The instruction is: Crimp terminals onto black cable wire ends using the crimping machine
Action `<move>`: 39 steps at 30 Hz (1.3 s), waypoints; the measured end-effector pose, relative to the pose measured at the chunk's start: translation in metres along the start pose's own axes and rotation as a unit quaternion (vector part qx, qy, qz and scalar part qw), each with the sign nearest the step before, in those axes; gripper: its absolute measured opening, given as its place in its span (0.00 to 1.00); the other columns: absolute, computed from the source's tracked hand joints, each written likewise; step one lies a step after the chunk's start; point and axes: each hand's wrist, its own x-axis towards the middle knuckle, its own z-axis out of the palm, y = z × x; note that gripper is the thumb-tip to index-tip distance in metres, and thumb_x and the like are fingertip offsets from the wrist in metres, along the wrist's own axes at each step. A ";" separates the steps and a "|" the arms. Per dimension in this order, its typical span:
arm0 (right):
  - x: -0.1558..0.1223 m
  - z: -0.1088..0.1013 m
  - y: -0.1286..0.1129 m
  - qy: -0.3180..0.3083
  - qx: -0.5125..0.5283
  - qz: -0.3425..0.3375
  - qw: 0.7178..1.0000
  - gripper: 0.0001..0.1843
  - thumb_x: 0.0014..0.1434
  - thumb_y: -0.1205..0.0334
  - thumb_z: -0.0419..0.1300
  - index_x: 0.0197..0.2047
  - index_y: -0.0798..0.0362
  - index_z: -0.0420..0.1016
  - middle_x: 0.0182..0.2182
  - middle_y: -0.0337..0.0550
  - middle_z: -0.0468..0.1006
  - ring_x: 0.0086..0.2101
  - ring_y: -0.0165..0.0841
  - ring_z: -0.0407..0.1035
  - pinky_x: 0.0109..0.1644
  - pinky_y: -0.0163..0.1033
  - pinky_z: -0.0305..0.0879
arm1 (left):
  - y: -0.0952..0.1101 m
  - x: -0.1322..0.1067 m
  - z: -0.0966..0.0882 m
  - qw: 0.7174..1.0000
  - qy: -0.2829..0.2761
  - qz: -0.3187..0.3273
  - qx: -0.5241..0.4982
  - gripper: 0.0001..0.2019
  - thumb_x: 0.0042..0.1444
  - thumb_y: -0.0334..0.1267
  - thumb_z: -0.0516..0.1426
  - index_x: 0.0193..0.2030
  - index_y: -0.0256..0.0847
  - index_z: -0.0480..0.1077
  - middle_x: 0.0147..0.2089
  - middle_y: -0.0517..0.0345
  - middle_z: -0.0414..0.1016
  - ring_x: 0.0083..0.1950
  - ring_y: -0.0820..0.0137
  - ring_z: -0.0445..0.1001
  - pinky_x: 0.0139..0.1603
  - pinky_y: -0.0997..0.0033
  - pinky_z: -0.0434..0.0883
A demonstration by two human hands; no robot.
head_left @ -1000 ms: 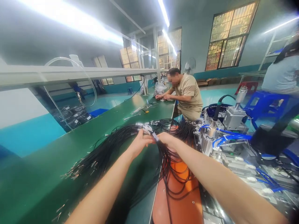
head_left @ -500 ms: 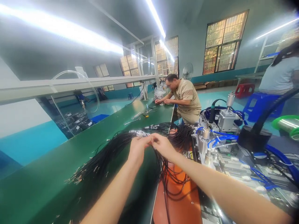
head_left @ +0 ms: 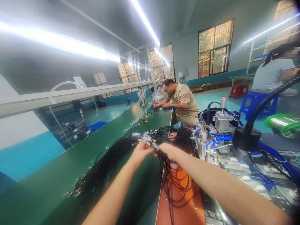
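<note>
A thick bundle of thin black cables [head_left: 110,156] lies along the green bench, its bare metallic ends at the near left. Silvery, clear-looking fittings or wrapping [head_left: 143,137] cover part of it by my hands. My left hand [head_left: 142,152] is closed around the bundle at the wrapped stretch, thumb on the near side. Just to its right, my right hand [head_left: 170,152] grips the same cables, its fingertips mostly hidden behind them. From there the cables hang in loose loops [head_left: 179,179] over an orange surface.
On my right stands a machine with metal blocks [head_left: 222,120] and blue tubes. Hand tools [head_left: 134,122] lie farther along the green bench [head_left: 53,175]. A co-worker [head_left: 182,98] leans over its far end; another person [head_left: 269,73] sits at the right. A green spool [head_left: 282,125] stands near the machine.
My hands have moved slightly apart, and the silvery stretch of the bundle now shows between them. My right hand has shifted right along the cables. The view has turned a little right.
</note>
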 end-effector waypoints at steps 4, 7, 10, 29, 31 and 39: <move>-0.020 -0.011 0.002 -0.049 -0.020 0.013 0.999 0.13 0.61 0.65 0.58 0.49 0.58 0.71 0.39 0.47 0.78 0.34 0.37 0.76 0.38 0.44 0.72 | 0.019 -0.009 -0.016 0.992 -0.019 -0.053 0.111 0.06 0.38 0.34 0.64 0.17 0.37 0.71 0.14 0.57 0.69 0.17 0.70 0.66 0.23 0.72 0.62; -0.038 -0.005 0.005 -0.030 -0.030 -0.056 0.998 0.26 0.47 0.75 0.64 0.51 0.51 0.70 0.45 0.42 0.76 0.41 0.37 0.75 0.44 0.41 0.70 | 0.038 -0.008 -0.012 0.985 0.008 -0.050 0.167 0.09 0.39 0.33 0.63 0.14 0.39 0.69 0.12 0.60 0.65 0.17 0.72 0.63 0.22 0.73 0.58; -0.043 0.008 0.005 0.021 -0.035 -0.108 0.993 0.23 0.50 0.71 0.65 0.49 0.48 0.72 0.52 0.40 0.73 0.54 0.38 0.66 0.54 0.40 0.65 | 0.054 -0.001 -0.004 0.983 0.045 -0.019 0.179 0.09 0.39 0.34 0.64 0.15 0.39 0.69 0.17 0.61 0.68 0.24 0.71 0.66 0.26 0.74 0.59; -0.038 -0.002 0.004 -0.060 -0.119 -0.047 0.990 0.29 0.55 0.68 0.59 0.60 0.56 0.61 0.38 0.45 0.76 0.30 0.35 0.76 0.36 0.41 0.72 | -0.003 -0.013 -0.015 0.979 -0.021 -0.090 0.182 0.16 0.62 0.43 0.56 0.53 0.37 0.68 0.53 0.50 0.71 0.49 0.64 0.73 0.47 0.57 0.74; -0.045 -0.001 0.008 -0.041 -0.147 -0.107 0.982 0.41 0.44 0.71 0.66 0.62 0.49 0.60 0.44 0.43 0.74 0.36 0.35 0.74 0.42 0.42 0.70 | 0.010 -0.012 -0.020 0.970 -0.034 -0.101 0.219 0.15 0.62 0.43 0.56 0.52 0.37 0.69 0.51 0.51 0.72 0.46 0.65 0.74 0.45 0.59 0.75; -0.051 0.007 0.017 0.063 -0.203 -0.205 0.955 0.29 0.51 0.64 0.64 0.57 0.46 0.65 0.45 0.42 0.74 0.48 0.40 0.67 0.54 0.48 0.60 | 0.073 -0.023 -0.027 0.964 -0.106 -0.040 0.239 0.10 0.46 0.42 0.62 0.24 0.36 0.76 0.15 0.60 0.67 0.17 0.74 0.62 0.21 0.73 0.58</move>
